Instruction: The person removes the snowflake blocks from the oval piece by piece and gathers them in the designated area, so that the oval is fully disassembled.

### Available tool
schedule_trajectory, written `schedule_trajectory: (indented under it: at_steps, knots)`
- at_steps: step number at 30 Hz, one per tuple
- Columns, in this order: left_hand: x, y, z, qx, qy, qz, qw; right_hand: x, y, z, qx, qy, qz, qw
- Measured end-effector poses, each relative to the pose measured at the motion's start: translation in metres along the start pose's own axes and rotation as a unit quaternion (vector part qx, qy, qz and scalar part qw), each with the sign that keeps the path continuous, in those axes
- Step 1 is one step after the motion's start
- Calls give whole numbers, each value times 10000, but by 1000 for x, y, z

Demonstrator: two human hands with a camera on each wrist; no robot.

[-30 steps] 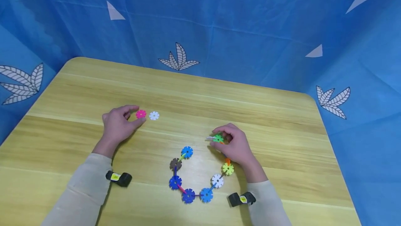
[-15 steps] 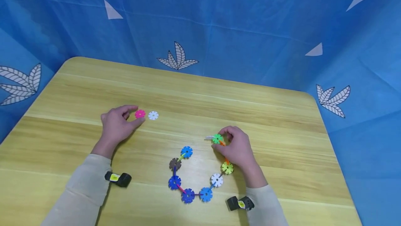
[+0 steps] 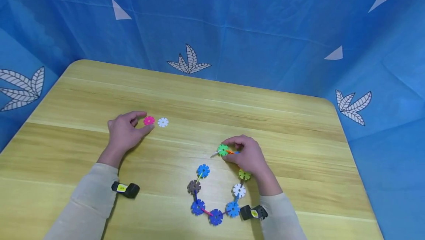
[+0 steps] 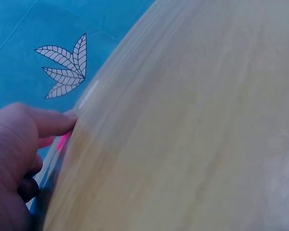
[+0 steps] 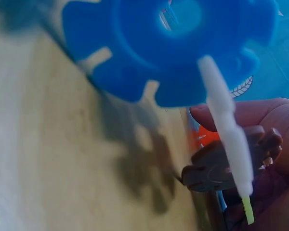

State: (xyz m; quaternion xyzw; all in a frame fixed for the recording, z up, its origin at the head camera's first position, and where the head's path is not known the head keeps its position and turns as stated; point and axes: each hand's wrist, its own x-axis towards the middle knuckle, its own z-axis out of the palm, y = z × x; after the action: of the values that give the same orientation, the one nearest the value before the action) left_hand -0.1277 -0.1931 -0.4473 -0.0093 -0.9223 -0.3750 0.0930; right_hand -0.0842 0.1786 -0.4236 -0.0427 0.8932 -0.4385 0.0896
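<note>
My left hand (image 3: 124, 132) rests on the table with thumb and index finger around the edges of a pink snowflake disc (image 3: 149, 120). A loose white snowflake disc (image 3: 163, 122) lies just to its right. My right hand (image 3: 249, 155) pinches the green snowflake disc (image 3: 223, 150) near one end of a linked chain of discs. A white disc (image 3: 215, 154), slotted edge-on, sticks out left of the green one. The chain's other end is a light blue disc (image 3: 203, 171), followed by a brown disc (image 3: 194, 187). Part of the chain is hidden under my right hand.
The chain curves in a U on the wooden table (image 3: 299, 151), with dark blue discs (image 3: 216, 217) at its near bend. Black wrist cameras (image 3: 126, 189) sit on both sleeves. A blue printed curtain (image 3: 232, 18) hangs behind the table.
The green end has moved left and the white disc attached to it has turned toward the near side. The chain's lower part has shifted right and nearer. The left hand has stayed still.
</note>
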Motion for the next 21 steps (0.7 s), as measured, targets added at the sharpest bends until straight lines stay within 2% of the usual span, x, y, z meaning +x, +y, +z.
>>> schedule_trajectory:
  at_steps: [3, 6, 10, 13, 17, 21]
  knots:
    - [-1, 3, 2, -86, 92, 25, 9999, 0, 1, 0, 25, -48, 33, 10000]
    - [-2, 9, 4, -257, 318, 179, 9990, -1, 3, -1, 61, -114, -25, 9999]
    - [-4, 23, 8, -517, 821, 693, 9929, -2, 7, -3, 119, -173, -195, 9996]
    - [-5, 36, 10, -702, 1029, 1041, 9867, -3, 11, -4, 117, -147, -332, 9993]
    - [-6, 54, 14, -890, 896, 1223, 9844, -3, 14, -3, 63, -80, -475, 9988]
    - [-11, 68, 22, -976, 461, 1432, 9838, -1, 13, 0, -8, -9, -448, 9990]
